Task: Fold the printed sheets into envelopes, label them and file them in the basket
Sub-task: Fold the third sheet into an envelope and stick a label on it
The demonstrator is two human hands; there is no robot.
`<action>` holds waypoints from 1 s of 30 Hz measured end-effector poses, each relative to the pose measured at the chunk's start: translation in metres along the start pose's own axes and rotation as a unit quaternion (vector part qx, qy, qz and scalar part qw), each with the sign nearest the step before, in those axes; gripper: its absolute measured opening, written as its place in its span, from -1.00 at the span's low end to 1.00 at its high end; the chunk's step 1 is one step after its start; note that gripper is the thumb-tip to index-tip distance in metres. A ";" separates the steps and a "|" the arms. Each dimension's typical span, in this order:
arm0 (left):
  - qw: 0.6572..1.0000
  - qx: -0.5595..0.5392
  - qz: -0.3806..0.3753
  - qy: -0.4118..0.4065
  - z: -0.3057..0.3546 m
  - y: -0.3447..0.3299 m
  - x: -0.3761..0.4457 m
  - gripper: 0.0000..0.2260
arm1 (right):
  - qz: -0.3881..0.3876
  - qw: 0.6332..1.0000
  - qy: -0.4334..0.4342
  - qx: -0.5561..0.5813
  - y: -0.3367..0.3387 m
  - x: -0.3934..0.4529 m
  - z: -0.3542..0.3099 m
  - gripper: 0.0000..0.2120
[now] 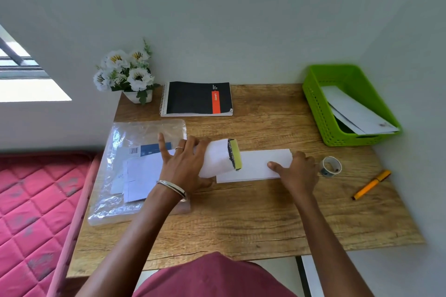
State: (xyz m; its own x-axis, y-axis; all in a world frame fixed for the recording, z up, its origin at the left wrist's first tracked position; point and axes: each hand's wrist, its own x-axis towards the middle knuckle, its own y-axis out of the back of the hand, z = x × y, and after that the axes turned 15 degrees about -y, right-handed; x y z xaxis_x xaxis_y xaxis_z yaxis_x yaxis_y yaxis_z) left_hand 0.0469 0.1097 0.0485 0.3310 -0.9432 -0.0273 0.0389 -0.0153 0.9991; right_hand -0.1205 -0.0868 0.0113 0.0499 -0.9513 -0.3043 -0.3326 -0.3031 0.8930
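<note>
A white printed sheet (255,164) lies mid-desk, partly folded. Its left part curls up and over, showing a black and yellow-green printed edge (234,155). My left hand (185,164) grips that curled part, fingers spread over it. My right hand (298,170) presses flat on the sheet's right end, thumb on the paper. A green plastic basket (318,106) stands at the back right with white envelopes (357,113) leaning inside. An orange pen (371,188) and a roll of tape (331,166) lie to the right of my right hand.
A clear plastic sleeve (125,200) holding more sheets and envelopes lies on the desk's left. A black spiral notebook (195,99) and a pot of white flowers (128,75) stand at the back. A red mattress (31,200) adjoins the desk's left edge.
</note>
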 end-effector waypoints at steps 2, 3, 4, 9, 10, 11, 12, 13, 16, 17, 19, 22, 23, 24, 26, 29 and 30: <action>1.000 -0.001 -0.003 0.003 0.001 -0.003 0.000 -0.15 | 0.003 1.000 -0.018 -0.009 -0.002 -0.002 0.000 -0.17; 1.000 -0.003 -0.004 0.005 0.002 -0.005 0.000 -0.15 | -0.008 0.999 -0.035 0.005 -0.002 -0.001 -0.001 -0.15; 1.000 -0.007 -0.004 0.007 0.001 -0.005 0.000 -0.14 | -0.024 0.998 -0.052 0.027 -0.005 0.004 -0.001 -0.15; 1.000 -0.019 0.005 0.018 0.001 -0.007 -0.002 -0.14 | -0.070 0.980 -0.087 0.163 -0.004 0.019 0.001 -0.57; 1.000 -0.020 0.006 0.020 0.001 -0.007 -0.003 -0.13 | -0.081 0.975 -0.080 0.191 -0.001 0.016 0.001 -0.71; 0.999 -0.022 0.005 0.023 0.002 -0.007 -0.004 -0.13 | -0.097 0.968 -0.074 0.218 0.004 0.012 0.000 -0.79; 0.999 -0.023 0.002 0.027 0.002 -0.007 -0.004 -0.13 | -0.114 0.961 -0.061 0.245 0.006 0.011 0.001 -0.85; 0.999 -0.020 -0.002 0.031 0.002 -0.008 -0.005 -0.12 | -0.132 0.953 -0.044 0.270 0.011 0.008 0.003 -0.88; 0.999 -0.016 -0.010 0.047 0.001 -0.011 -0.007 -0.11 | -0.159 0.933 0.039 0.321 0.025 0.003 0.004 -0.90; 0.998 -0.021 -0.012 0.053 0.001 -0.012 -0.007 -0.10 | -0.163 0.925 0.052 0.341 0.030 0.003 0.005 -0.91; 0.998 -0.029 -0.012 0.061 0.000 -0.012 -0.008 -0.08 | -0.163 0.902 0.051 0.396 0.041 0.002 0.005 -0.87; 0.996 -0.046 -0.008 0.074 0.000 -0.013 -0.007 -0.05 | -0.126 0.870 0.053 0.474 0.054 0.002 0.010 -0.82; 0.996 -0.053 -0.010 0.077 0.000 -0.014 -0.006 -0.05 | -0.115 0.862 0.058 0.490 0.056 0.003 0.012 -0.81; 0.995 -0.061 -0.012 0.080 0.000 -0.015 -0.005 -0.05 | -0.108 0.854 0.060 0.505 0.058 0.003 0.014 -0.80; 0.993 -0.082 -0.011 0.086 -0.001 -0.017 -0.003 -0.05 | -0.104 0.845 0.063 0.521 0.060 0.003 0.018 -0.82; 0.989 -0.116 0.000 0.091 -0.003 -0.017 -0.001 -0.05 | -0.109 0.837 0.074 0.530 0.059 0.003 0.022 -0.84; 0.988 -0.122 0.002 0.091 -0.003 -0.016 0.000 -0.05 | -0.113 0.835 0.073 0.533 0.057 0.003 0.022 -0.84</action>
State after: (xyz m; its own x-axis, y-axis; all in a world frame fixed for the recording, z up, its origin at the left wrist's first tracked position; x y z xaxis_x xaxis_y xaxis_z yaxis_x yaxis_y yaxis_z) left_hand 0.0487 0.1108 0.0320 0.4953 -0.8673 -0.0502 0.2554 0.0901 0.9626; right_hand -0.1606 -0.1062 0.0541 0.3128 -0.8973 -0.3116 -0.9450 -0.3269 -0.0074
